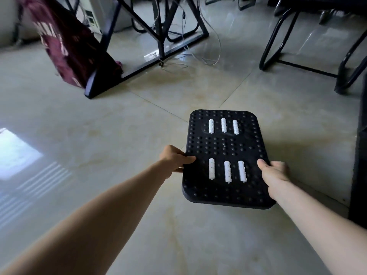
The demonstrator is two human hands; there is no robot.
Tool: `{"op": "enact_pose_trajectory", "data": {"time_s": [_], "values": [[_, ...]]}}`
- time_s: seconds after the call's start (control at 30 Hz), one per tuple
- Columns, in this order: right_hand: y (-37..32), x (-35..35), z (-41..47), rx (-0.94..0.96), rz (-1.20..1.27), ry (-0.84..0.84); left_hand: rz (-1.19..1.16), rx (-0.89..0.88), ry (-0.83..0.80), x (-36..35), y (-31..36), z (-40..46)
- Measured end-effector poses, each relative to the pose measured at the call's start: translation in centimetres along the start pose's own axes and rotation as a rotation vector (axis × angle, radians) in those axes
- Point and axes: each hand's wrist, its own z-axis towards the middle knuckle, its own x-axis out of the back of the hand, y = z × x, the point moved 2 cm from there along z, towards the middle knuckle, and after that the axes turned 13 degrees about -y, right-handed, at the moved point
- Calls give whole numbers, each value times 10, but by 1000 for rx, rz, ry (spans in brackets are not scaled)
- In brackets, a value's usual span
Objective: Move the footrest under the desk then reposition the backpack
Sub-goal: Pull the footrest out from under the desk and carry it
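One desk frame (pixel 158 26) stands at the far side of the tiled floor (pixel 99 126); its top is cut off. One maroon backpack (pixel 65 44), blurred, leans against the frame's left leg. One black footrest (pixel 226 149) carries six white rollers and sits over the floor, its underside hidden. Left hand (pixel 174 157) and right hand (pixel 275 171) clamp its side edges, fingers hidden beneath.

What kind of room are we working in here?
Likely an office or study: a desk frame with loose cables on a tiled floor, and chair legs. Both hands hold the footrest.
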Motion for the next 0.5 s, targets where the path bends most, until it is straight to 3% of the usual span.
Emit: {"op": "enact_pose_trajectory", "data": {"time_s": [0.5], "values": [[-34, -195, -59, 102, -131, -388, -272, 71, 292, 173, -106, -93]]}}
